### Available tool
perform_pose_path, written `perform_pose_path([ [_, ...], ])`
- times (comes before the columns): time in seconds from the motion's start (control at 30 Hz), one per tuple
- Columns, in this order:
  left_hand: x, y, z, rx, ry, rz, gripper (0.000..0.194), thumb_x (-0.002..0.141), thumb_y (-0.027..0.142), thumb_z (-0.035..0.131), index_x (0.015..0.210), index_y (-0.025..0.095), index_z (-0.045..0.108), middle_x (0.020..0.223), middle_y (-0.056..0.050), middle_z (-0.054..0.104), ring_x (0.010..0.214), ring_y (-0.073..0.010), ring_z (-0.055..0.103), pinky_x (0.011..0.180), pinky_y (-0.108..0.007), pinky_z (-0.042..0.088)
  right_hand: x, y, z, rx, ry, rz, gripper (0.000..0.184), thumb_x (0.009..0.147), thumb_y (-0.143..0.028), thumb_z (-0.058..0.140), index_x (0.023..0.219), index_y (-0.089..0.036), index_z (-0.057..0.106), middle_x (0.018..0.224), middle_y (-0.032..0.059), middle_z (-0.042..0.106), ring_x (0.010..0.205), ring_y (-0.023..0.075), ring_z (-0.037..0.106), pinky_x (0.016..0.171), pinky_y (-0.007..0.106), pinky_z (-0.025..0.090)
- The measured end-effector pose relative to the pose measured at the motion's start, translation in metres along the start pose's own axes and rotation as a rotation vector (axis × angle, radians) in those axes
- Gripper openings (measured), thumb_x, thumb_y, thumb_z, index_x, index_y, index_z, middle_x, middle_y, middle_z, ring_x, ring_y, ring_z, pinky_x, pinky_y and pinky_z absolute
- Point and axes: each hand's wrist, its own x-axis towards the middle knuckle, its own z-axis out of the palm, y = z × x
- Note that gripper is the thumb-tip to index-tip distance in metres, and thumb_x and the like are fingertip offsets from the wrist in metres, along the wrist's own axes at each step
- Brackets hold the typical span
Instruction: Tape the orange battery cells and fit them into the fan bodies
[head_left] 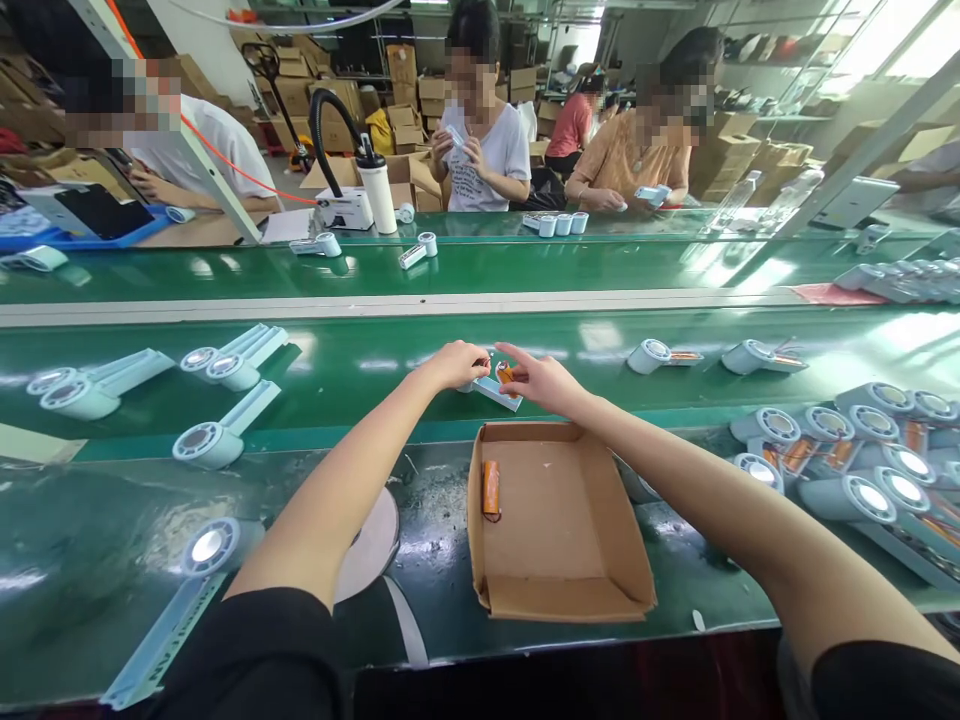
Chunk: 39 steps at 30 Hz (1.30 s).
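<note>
Over the green conveyor, my right hand (546, 382) grips an orange battery (504, 373) between thumb and fingers, with its index finger stretched toward my left hand. The battery is at the open handle of a light-blue handheld fan (498, 394) lying on the belt. My left hand (456, 364) is closed at the fan's head end, fingers curled down; it covers most of the head, and its fingertips are partly hidden. Close in front of me, a shallow cardboard box (555, 602) holds one orange wrapped battery (491, 488) with dark wire at its lower end.
Fans with handles (214, 440) lie to the left. Many fan heads with orange batteries (855, 497) crowd the right bench; two more fans (651, 356) rest on the belt. A round disc (369, 548) lies under my left forearm. Several people work across the line.
</note>
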Motion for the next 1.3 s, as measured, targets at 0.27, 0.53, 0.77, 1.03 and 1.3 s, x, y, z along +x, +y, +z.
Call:
perform_pose_path([
  [0.27, 0.012, 0.011, 0.006, -0.006, 0.016, -0.025, 0.019, 0.089, 0.029, 0.061, 0.095, 0.025, 0.079, 0.092, -0.004, 0.081, 0.09, -0.0215, 0.072, 0.071, -0.027, 0.046, -0.001, -0.005, 0.003, -0.422, -0.12, 0.03, 0.041, 0.101, -0.038, 0.067, 0.141, -0.03, 0.066, 0.106, 0.0058, 0.082, 0.094, 0.0289, 0.077, 0.075, 0.031, 0.051],
  [0.53, 0.02, 0.021, 0.012, -0.044, 0.03, -0.06, 0.013, 0.095, 0.027, 0.065, 0.092, 0.021, 0.077, 0.094, -0.005, 0.079, 0.091, -0.0204, 0.071, 0.082, -0.031, 0.052, 0.003, -0.004, 0.001, -0.503, -0.205, 0.071, 0.042, 0.107, -0.05, 0.053, 0.144, -0.034, 0.068, 0.107, 0.0106, 0.082, 0.099, 0.033, 0.077, 0.076, 0.035, 0.054],
  [0.77, 0.02, 0.028, 0.017, -0.058, 0.025, -0.076, 0.027, 0.103, 0.043, 0.066, 0.101, 0.017, 0.072, 0.103, -0.005, 0.074, 0.097, -0.0189, 0.07, 0.094, -0.041, 0.058, 0.018, -0.008, 0.008, -0.49, -0.213, 0.076, 0.028, 0.099, -0.047, 0.067, 0.11, -0.028, 0.084, 0.112, 0.0145, 0.082, 0.106, 0.034, 0.076, 0.086, 0.038, 0.056],
  [1.03, 0.014, 0.053, 0.014, -0.078, 0.147, -0.096, 0.018, 0.104, 0.024, 0.06, 0.111, 0.014, 0.074, 0.114, -0.01, 0.077, 0.109, -0.0227, 0.073, 0.102, -0.043, 0.057, -0.002, -0.011, -0.004, -0.297, 0.032, 0.116, 0.034, 0.104, -0.03, 0.054, 0.118, -0.026, 0.085, 0.107, 0.0057, 0.086, 0.101, 0.0248, 0.08, 0.085, 0.029, 0.058],
  [1.3, -0.192, 0.049, 0.035, -0.084, 0.324, 0.0, 0.05, 0.103, 0.04, 0.058, 0.15, 0.025, 0.058, 0.15, -0.009, 0.065, 0.151, -0.0289, 0.046, 0.129, -0.05, 0.035, -0.123, 0.01, -0.037, 0.02, 0.26, 0.014, 0.021, 0.092, -0.046, 0.073, 0.09, -0.03, 0.087, 0.092, 0.003, 0.085, 0.082, 0.0264, 0.079, 0.073, 0.035, 0.06],
])
